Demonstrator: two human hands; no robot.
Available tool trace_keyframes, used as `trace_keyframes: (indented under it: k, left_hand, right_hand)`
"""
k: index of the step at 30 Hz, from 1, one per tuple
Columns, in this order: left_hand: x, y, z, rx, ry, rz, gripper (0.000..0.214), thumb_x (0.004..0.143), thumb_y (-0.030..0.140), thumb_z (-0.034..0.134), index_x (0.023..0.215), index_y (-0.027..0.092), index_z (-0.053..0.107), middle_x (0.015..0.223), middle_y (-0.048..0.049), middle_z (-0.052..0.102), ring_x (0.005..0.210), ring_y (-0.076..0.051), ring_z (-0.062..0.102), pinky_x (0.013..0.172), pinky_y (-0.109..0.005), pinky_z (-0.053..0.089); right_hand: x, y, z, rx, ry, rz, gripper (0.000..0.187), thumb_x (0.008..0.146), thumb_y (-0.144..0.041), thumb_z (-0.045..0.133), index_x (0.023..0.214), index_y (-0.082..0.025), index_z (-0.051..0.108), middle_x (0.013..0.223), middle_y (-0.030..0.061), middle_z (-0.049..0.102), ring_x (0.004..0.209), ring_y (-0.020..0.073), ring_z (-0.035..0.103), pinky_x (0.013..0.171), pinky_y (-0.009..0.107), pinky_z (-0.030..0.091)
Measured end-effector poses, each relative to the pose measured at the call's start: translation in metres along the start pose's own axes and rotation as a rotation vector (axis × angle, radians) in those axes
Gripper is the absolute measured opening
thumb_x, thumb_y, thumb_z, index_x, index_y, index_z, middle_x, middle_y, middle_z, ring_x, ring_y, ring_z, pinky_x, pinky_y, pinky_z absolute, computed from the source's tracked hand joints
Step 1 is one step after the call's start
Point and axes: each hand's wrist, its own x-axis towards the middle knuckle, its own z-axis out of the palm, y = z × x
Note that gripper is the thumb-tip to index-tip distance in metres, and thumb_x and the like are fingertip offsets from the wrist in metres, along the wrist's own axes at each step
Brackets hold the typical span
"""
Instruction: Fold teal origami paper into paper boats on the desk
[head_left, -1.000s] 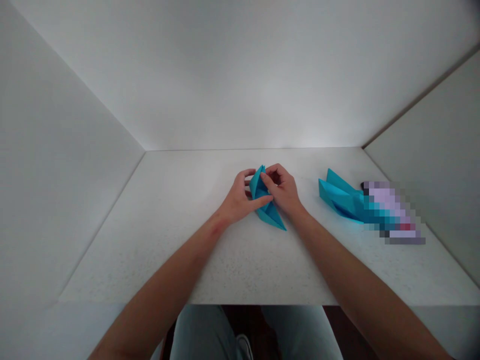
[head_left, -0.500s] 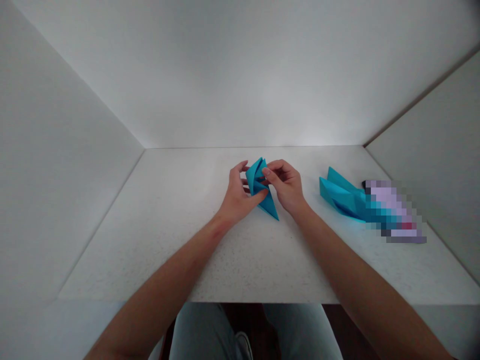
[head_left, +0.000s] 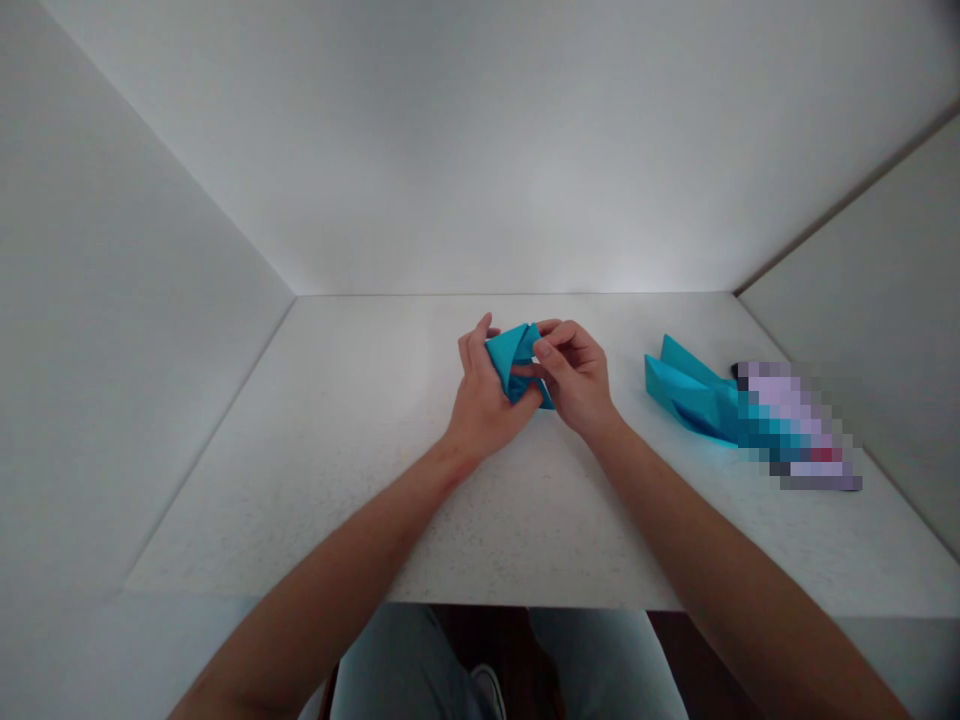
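A folded piece of blue paper [head_left: 504,350] is held between my two hands above the white tabletop. My left hand [head_left: 491,390] grips it from the left, thumb on the near side and some fingers behind or inside the folds. With thumb and fingers closed together, my right hand [head_left: 574,370] pinches the paper's upper right flap. The paper has pointed corners and layered folds, and its lower part is partly covered by my left thumb and right hand.
Another folded blue paper piece [head_left: 690,395] lies on the white table [head_left: 300,450] to the right. Against it is a pixelated, lilac-coloured item [head_left: 784,395] I cannot make out. White walls [head_left: 480,200] enclose the table at the back and both sides.
The blue paper has been turned and tilted in my hands; its long lower point no longer hangs down toward me. My left hand has rotated with it, while my right hand keeps its pinch.
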Motion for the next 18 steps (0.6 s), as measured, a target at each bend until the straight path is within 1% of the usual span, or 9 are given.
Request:
trace_keyframes:
  k: [2,3,6,7,9,11,12,15,18]
  left_hand:
    - [0.000,-0.002,0.000,-0.052,-0.003,-0.024,0.101,0.085,0.017,0.075,0.169,0.030,0.020,0.160,-0.0182,0.037,0.142,-0.034,0.052,0.120,-0.058,0.050]
    - [0.000,-0.003,0.000,-0.082,-0.007,-0.038,0.097,0.088,0.018,0.071,0.169,0.031,0.020,0.161,-0.0177,0.038,0.135,-0.031,0.056,0.116,-0.054,0.054]
    - [0.002,-0.004,-0.002,-0.142,-0.008,-0.070,0.074,0.099,0.022,0.058,0.166,0.031,0.030,0.158,-0.0152,0.046,0.119,-0.024,0.064,0.102,-0.045,0.060]
    - [0.004,-0.005,-0.004,-0.141,-0.002,-0.068,0.065,0.102,0.023,0.055,0.163,0.030,0.035,0.156,-0.0144,0.049,0.118,-0.024,0.065,0.101,-0.043,0.060]
    - [0.008,-0.006,-0.007,-0.107,0.026,-0.049,0.051,0.105,0.026,0.051,0.156,0.027,0.047,0.152,-0.0133,0.057,0.125,-0.025,0.064,0.109,-0.045,0.056]
    - [0.014,-0.009,-0.012,-0.070,0.059,-0.053,0.043,0.107,0.027,0.050,0.149,0.025,0.055,0.148,-0.0121,0.063,0.136,-0.026,0.062,0.118,-0.047,0.050]
    - [0.017,-0.011,-0.014,-0.066,0.068,-0.081,0.041,0.107,0.028,0.050,0.148,0.025,0.057,0.146,-0.0115,0.066,0.137,-0.027,0.062,0.120,-0.048,0.049]
    - [0.025,-0.020,-0.018,-0.088,0.046,-0.233,0.044,0.103,0.029,0.057,0.146,0.025,0.060,0.137,-0.0098,0.072,0.125,-0.027,0.069,0.113,-0.047,0.054]
    - [0.028,-0.030,-0.018,-0.121,-0.043,-0.336,0.042,0.097,0.029,0.066,0.138,0.024,0.066,0.124,-0.0081,0.077,0.114,-0.027,0.073,0.107,-0.048,0.057]
  right_hand:
    - [0.004,0.002,-0.004,0.027,0.026,-0.011,0.048,0.085,-0.066,0.088,0.089,-0.027,0.060,0.110,0.0028,0.068,0.090,0.0184,0.072,0.066,0.033,0.070]
    - [0.006,0.003,-0.006,0.030,0.048,-0.019,0.047,0.086,-0.065,0.087,0.091,-0.027,0.060,0.107,0.0016,0.068,0.089,0.0176,0.070,0.067,0.033,0.070]
    - [0.013,0.007,-0.016,0.001,0.120,-0.026,0.046,0.089,-0.068,0.081,0.095,-0.029,0.058,0.094,-0.0017,0.062,0.086,0.0166,0.067,0.068,0.031,0.069]
    - [0.015,0.008,-0.018,-0.017,0.143,-0.023,0.045,0.091,-0.069,0.079,0.096,-0.030,0.057,0.093,-0.0021,0.060,0.086,0.0166,0.066,0.068,0.031,0.068]
    - [0.018,0.011,-0.022,-0.055,0.177,-0.014,0.045,0.093,-0.071,0.073,0.097,-0.030,0.054,0.092,-0.0022,0.059,0.086,0.0168,0.065,0.068,0.029,0.065]
    - [0.019,0.014,-0.024,-0.090,0.192,-0.001,0.045,0.096,-0.072,0.067,0.096,-0.031,0.051,0.089,-0.0021,0.058,0.083,0.0171,0.064,0.066,0.028,0.061]
    - [0.019,0.014,-0.025,-0.103,0.189,0.010,0.045,0.097,-0.073,0.065,0.096,-0.031,0.049,0.087,-0.0022,0.057,0.081,0.0172,0.063,0.064,0.028,0.060]
    - [0.020,0.015,-0.025,-0.090,0.167,0.041,0.046,0.096,-0.073,0.063,0.094,-0.031,0.045,0.080,-0.0029,0.052,0.074,0.0176,0.060,0.060,0.027,0.055]
    - [0.020,0.013,-0.024,-0.053,0.154,0.061,0.046,0.095,-0.072,0.065,0.094,-0.031,0.043,0.078,-0.0037,0.050,0.071,0.0178,0.058,0.058,0.028,0.053]
